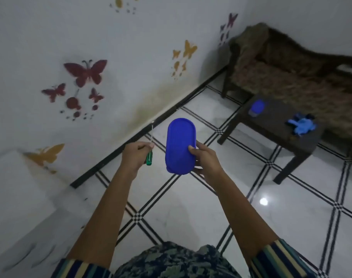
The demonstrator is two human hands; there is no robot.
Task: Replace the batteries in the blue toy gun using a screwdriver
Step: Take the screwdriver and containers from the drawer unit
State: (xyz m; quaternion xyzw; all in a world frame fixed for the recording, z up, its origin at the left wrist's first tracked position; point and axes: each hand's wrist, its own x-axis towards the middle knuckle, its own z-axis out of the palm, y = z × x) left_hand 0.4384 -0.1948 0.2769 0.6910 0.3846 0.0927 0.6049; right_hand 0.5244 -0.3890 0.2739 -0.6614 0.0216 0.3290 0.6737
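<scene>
Left hand [138,155] is curled round the screwdriver [149,159]: green handle low, thin metal shaft pointing up past the fingers. Right hand [206,159] grips a blue oval lid [180,145], thumb on top near its right edge and fingers underneath. Cannot tell if a box hangs below it.

Blue toy gun [301,126] lies on the dark table [275,125] at the right, well apart from both hands and blurred. No battery door or screw can be made out.

Handling guess:
- The gun is probably hollow hard plastic, light, stiff and a bit slick.
- Best hold is likely the grip or the body, pinned down flat so the screw faces up.
- The screw is likely small, so the driver tip could slip or strip it, and the screw could roll off.
- No batteries visible.

Around:
- 1 small blue tub [256,108] sits on the same table, near the far-left corner, apart from the gun.
- A patterned sofa [291,77] stands just behind the table.
- The glossy tiled floor [191,207] lies between the person and the table.
- The wall [131,47] has butterfly stickers [86,72].

In the way: both hands are full, so the lid probably has to be put down before the gun can be taken.
</scene>
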